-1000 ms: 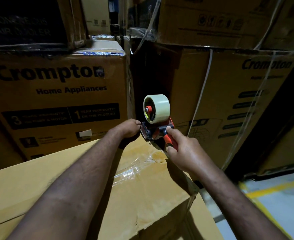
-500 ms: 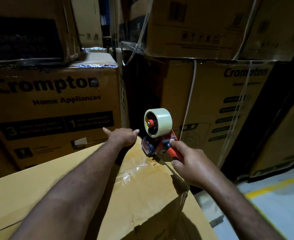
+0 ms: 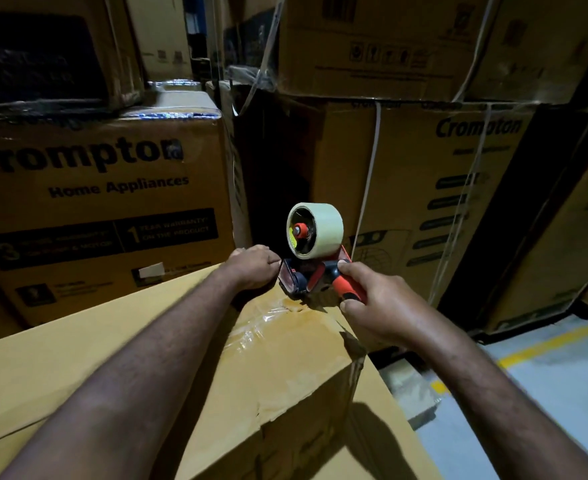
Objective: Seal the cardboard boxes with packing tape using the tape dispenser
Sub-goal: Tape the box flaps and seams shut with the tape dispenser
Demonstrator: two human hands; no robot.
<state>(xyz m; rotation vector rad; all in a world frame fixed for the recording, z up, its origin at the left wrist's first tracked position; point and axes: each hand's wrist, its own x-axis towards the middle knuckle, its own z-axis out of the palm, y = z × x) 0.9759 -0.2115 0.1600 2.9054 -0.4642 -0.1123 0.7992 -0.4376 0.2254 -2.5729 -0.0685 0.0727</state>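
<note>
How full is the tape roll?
Nearly spent: the tape roll shows only a thin band around its hollow core, on the tape dispenser.

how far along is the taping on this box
Done: a glossy tape strip lies across the box top. In hand: the right hand grips the tape dispenser at the far edge, the left hand beside it. Left: probably cutting the tape free.

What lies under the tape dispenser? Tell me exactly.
The tape dispenser, gripped by the right hand, sits atop the plain cardboard box near its far edge, over glossy clear tape. Its contact point and the seam beneath are covered.
</note>
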